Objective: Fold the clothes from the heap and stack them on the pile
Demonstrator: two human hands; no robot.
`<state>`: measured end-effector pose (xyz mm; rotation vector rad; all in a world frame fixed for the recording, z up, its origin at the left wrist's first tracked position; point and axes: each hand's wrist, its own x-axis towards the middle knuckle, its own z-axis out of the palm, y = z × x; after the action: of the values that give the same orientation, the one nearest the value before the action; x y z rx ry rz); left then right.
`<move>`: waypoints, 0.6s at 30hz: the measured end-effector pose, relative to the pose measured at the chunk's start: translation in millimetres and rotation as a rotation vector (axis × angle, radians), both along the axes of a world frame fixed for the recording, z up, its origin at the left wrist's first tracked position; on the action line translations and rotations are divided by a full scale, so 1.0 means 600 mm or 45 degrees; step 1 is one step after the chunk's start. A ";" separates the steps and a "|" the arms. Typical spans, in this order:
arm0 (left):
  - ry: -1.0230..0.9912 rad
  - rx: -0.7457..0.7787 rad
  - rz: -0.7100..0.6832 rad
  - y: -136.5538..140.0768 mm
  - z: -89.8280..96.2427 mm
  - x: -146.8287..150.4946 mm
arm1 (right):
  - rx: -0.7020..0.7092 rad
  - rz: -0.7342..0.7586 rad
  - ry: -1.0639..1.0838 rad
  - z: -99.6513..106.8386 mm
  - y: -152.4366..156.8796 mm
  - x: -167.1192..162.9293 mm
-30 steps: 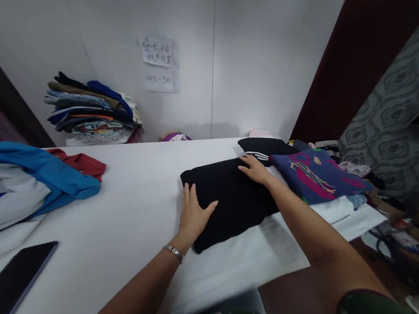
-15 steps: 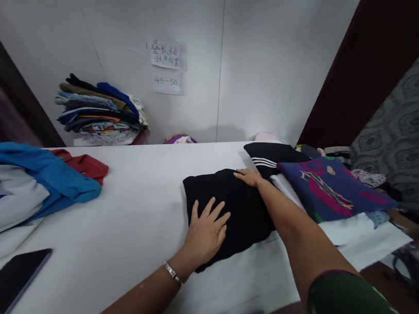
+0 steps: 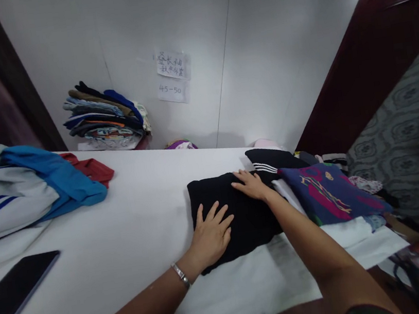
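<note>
A folded black garment (image 3: 242, 225) lies flat on the white table (image 3: 144, 218) in front of me. My left hand (image 3: 211, 237) rests on its left part, palm down with fingers spread. On its upper right part lies my right hand (image 3: 250, 185), fingers stretched out and apart. Neither hand grips the cloth. Just to the right are a folded black garment with white stripes (image 3: 272, 159) and a folded purple garment with a magenta pattern (image 3: 331, 192).
A blue garment (image 3: 56, 173) and a white one with blue stripes (image 3: 9, 201) are heaped at the left, near a dark phone (image 3: 15, 291). Behind the table a stack of folded clothes (image 3: 106, 117) stands by the wall, where paper notes (image 3: 172, 76) hang.
My right hand has shifted slightly left on the black garment, its fingers now more spread. My left hand stays on the cloth. The whole view has tilted up a little.
</note>
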<state>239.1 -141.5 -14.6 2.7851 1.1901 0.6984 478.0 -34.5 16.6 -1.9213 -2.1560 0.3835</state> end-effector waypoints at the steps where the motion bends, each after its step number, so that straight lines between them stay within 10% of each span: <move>1: 0.000 0.001 -0.001 0.000 0.000 0.001 | -0.019 0.049 0.011 -0.007 -0.010 -0.006; 11: 0.011 0.039 0.025 0.003 0.003 0.004 | 0.232 0.062 0.180 -0.038 -0.040 -0.018; 18: 0.020 0.083 0.041 0.008 0.000 -0.001 | 0.564 -0.108 0.132 -0.023 -0.154 0.004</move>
<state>238.3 -136.6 -14.8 2.8349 1.2403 0.7317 480.6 -126.7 2.8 -1.6919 -1.8893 -0.0140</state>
